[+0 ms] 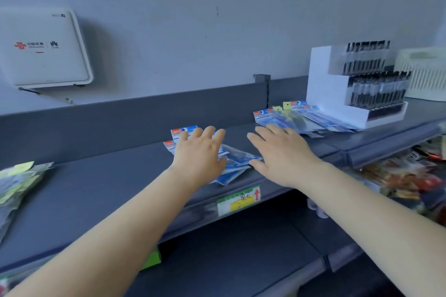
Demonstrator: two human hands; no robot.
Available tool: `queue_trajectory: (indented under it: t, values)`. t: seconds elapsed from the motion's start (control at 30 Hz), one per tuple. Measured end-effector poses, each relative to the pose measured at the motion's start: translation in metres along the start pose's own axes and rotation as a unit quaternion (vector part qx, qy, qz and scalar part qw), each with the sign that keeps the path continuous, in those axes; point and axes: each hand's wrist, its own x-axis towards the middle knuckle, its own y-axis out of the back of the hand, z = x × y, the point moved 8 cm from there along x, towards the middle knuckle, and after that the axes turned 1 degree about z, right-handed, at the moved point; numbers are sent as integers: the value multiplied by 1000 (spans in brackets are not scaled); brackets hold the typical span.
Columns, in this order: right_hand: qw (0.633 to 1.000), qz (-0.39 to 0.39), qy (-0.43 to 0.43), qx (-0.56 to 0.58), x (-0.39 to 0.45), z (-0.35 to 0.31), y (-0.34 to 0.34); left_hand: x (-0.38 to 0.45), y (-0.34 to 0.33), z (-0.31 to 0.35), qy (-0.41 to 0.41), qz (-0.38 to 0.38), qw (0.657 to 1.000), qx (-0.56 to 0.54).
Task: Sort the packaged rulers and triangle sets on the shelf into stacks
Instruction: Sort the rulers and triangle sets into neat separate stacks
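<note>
Head view: left hand [199,152] laid flat, fingers straight and slightly spread, on a small pile of blue packaged sets [231,164] near the front middle of the dark grey shelf [96,188]. Right hand [280,152] also flat, fingers extended and held fairly close together, thumb tip touching the pile's right edge. Nothing pinched in either hand. Second heap of blue and yellow packets [296,118] fanned out further right, just beside the right fingertips and against a white tiered display of dark pens [357,87]. Third bunch of greenish packets [17,183] at the far left edge of the shelf, well apart from both hands. White router box [43,48] mounted on the grey wall above. Green and yellow price label [239,200] fixed on the shelf's front rail below the hands. Cream slatted basket [424,70] behind the pen display. Blurred colourful goods [405,176] on the lower shelf at right
</note>
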Motion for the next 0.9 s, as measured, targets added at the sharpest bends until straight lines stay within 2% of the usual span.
queue_trajectory:
  t: [0.17, 0.43, 0.57, 0.9]
  values:
    - [999, -26, -40, 20, -19, 59, -19, 29, -6, 57, -32, -7, 999, -17]
    - [996, -25, -82, 26, -26, 133, -42, 89, -20, 116, -76, -22, 996, -34]
    - [994, -28, -102, 27, -17, 170, -58, 121, -35, 139, -111, -41, 993, -5]
    - [985, -32, -141, 95, 25, 250, -104, 203, -69, 170, -137, -90, 986, -13]
